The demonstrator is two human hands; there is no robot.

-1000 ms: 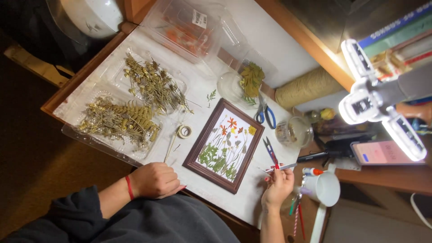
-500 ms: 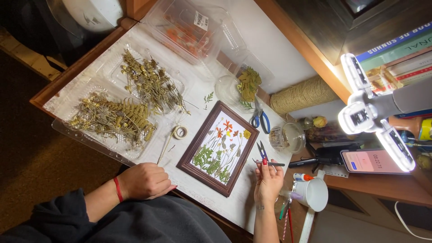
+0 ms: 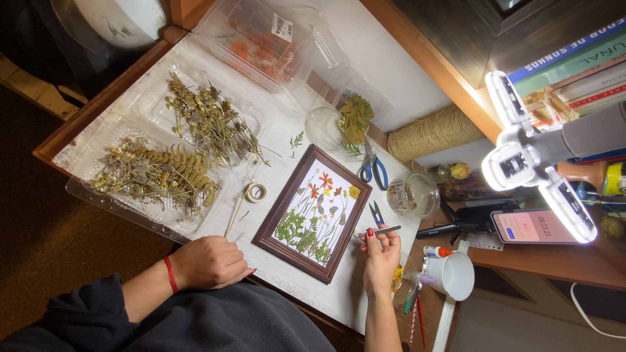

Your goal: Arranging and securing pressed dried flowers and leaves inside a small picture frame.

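Seen from above: white counter (image 3: 365, 72) w/ pressed-flower craft spread out. At centre, dark wooden frame (image 3: 312, 213) lying flat, tilted diagonally, filled w/ pressed flowers — red, orange, yellow blooms over green ferns. Right hand (image 3: 380, 253) just beside frame's right edge, fingers pinched on slim metal tweezers (image 3: 378, 231), tips pointing toward frame. Left hand (image 3: 208, 263) curled into loose fist, resting on counter's near edge, just left of frame's lower corner, holding nothing visible; red band (image 3: 170, 274) on wrist. Hands well apart, frame between them. Small snips (image 3: 375, 214) lying by frame's right side, near tweezers. Blue-handled scissors (image 3: 374, 168) above frame. Tape roll (image 3: 255, 191) left of frame. Clear trays of dried ferns and stems (image 3: 169, 173) further left. Small glass jar (image 3: 411, 194) right of scissors, white cup (image 3: 455, 274) nr right hand. Bright multi-panel lamp (image 3: 531, 163) at right.
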